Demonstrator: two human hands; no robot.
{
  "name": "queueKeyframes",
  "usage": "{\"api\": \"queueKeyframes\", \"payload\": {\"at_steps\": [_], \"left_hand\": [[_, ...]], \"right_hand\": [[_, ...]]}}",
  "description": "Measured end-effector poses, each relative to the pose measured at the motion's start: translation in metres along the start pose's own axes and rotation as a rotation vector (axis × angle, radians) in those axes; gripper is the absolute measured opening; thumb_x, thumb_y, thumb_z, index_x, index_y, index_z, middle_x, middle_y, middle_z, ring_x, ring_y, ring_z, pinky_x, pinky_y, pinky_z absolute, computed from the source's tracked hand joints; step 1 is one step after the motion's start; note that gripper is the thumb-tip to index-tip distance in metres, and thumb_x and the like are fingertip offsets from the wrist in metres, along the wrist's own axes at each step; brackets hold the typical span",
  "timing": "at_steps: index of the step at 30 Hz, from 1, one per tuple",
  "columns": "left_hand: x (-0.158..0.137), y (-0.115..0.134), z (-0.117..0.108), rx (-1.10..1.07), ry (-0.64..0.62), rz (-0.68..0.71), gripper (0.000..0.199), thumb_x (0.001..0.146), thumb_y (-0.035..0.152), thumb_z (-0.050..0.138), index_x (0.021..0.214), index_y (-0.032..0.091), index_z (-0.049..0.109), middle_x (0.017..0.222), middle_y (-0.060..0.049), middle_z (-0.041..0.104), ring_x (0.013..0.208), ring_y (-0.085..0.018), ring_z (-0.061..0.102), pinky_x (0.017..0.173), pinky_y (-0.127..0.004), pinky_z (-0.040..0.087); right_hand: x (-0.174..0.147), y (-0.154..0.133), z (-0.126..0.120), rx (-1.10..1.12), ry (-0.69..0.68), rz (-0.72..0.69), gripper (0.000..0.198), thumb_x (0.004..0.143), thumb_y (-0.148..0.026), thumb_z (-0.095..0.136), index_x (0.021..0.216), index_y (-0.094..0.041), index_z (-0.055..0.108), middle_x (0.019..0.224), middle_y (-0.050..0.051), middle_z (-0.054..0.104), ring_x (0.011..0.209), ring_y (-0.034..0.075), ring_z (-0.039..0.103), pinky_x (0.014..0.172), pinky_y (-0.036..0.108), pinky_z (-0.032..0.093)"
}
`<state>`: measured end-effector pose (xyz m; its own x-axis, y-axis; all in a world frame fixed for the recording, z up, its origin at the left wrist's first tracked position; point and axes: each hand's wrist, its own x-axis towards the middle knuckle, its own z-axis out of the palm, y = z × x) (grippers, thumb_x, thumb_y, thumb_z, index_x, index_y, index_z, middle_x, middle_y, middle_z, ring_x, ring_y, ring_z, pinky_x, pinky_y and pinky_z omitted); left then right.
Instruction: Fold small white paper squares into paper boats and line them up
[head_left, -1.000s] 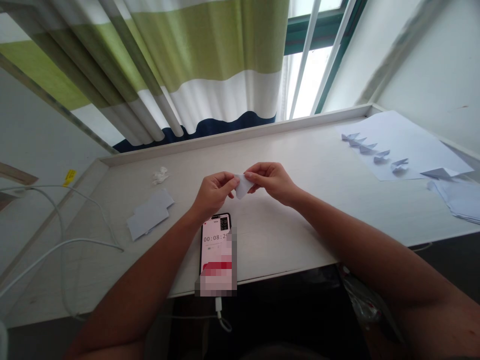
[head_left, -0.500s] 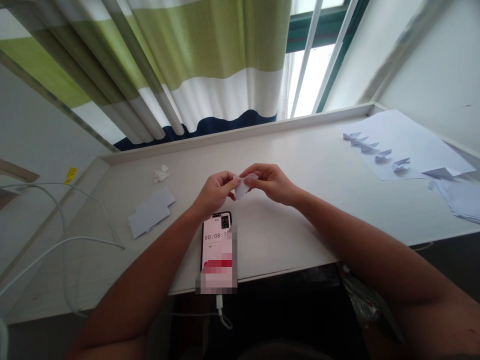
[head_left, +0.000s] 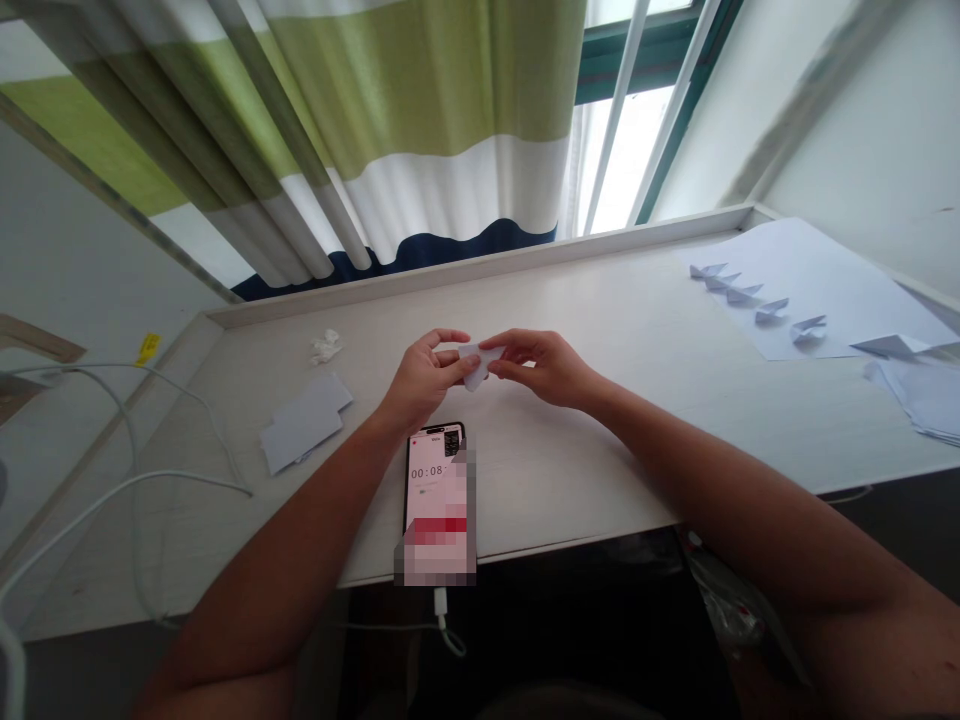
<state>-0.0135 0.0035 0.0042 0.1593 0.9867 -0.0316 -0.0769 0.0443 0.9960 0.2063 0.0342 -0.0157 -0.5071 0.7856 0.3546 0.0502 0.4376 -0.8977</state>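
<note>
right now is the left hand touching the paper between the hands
Touching: the head view shows the left hand holding the paper, thumb lying on its face.

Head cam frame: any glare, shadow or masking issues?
Head view: window blown out white; head view: soft shadow on the desk by the right forearm; head view: smartphone partly covered by pixelation; head view: paper piece too small to judge fine creases.

Paper piece (head_left: pixel 475 380): small, white, apparently folded
Outline: narrowing to a blunt near tip
Pose: tilted, above the table (head_left: pixel 570 470)
Place: between left hand (head_left: pixel 426 375) and right hand (head_left: pixel 551 368), thumb across its left part
</note>
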Motion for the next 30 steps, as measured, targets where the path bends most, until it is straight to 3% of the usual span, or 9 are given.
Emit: {"api": "queueKeyframes", "payload": {"at_steps": [6,11,20,30], "left_hand": [[0.0011,0.0038,-0.0041,-0.096,-0.068,-0.038,0.056,0.073,0.039,0.099,0.098,0.022,0.052,0.076,-0.001,0.079,0.069,-0.016,0.075,0.070,-0.028,0.055],[0.0016,0.0013,-0.0038,-0.088,-0.073,-0.025,0.051,0.074,0.040,0.099,0.092,0.021,0.056,0.077,-0.001,0.078,0.070,-0.015,0.074,0.069,-0.027,0.056],[0.0036,0.0024,-0.0027,-0.160,-0.066,-0.094,0.045,0.068,0.034,0.103,0.088,0.017,0.066,0.079,-0.005,0.078,0.072,-0.016,0.074,0.067,-0.026,0.056],[0.0014,0.0027,-0.0017,-0.090,-0.068,-0.071,0.040,0.074,0.034,0.098,0.094,0.016,0.069,0.084,-0.007,0.079,0.076,-0.018,0.077,0.073,-0.031,0.059]], "right_hand": [[0.0022,0.0007,-0.0006,0.150,-0.029,0.002,0.044,0.089,-0.045,0.087,0.123,-0.018,0.080,0.104,0.008,0.082,0.093,0.020,0.076,0.089,0.039,0.063],[0.0020,0.0009,0.0004,0.220,-0.021,0.032,0.046,0.089,-0.046,0.089,0.123,-0.017,0.079,0.097,0.007,0.083,0.090,0.020,0.077,0.087,0.039,0.063],[0.0014,-0.0014,0.0004,0.218,0.013,0.000,0.043,0.085,-0.045,0.092,0.118,-0.019,0.081,0.104,0.007,0.083,0.091,0.021,0.077,0.090,0.041,0.065],[0.0021,0.0027,-0.0002,0.187,0.018,-0.012,0.039,0.087,-0.045,0.089,0.117,-0.020,0.081,0.109,0.008,0.081,0.096,0.022,0.076,0.090,0.043,0.065]]}}
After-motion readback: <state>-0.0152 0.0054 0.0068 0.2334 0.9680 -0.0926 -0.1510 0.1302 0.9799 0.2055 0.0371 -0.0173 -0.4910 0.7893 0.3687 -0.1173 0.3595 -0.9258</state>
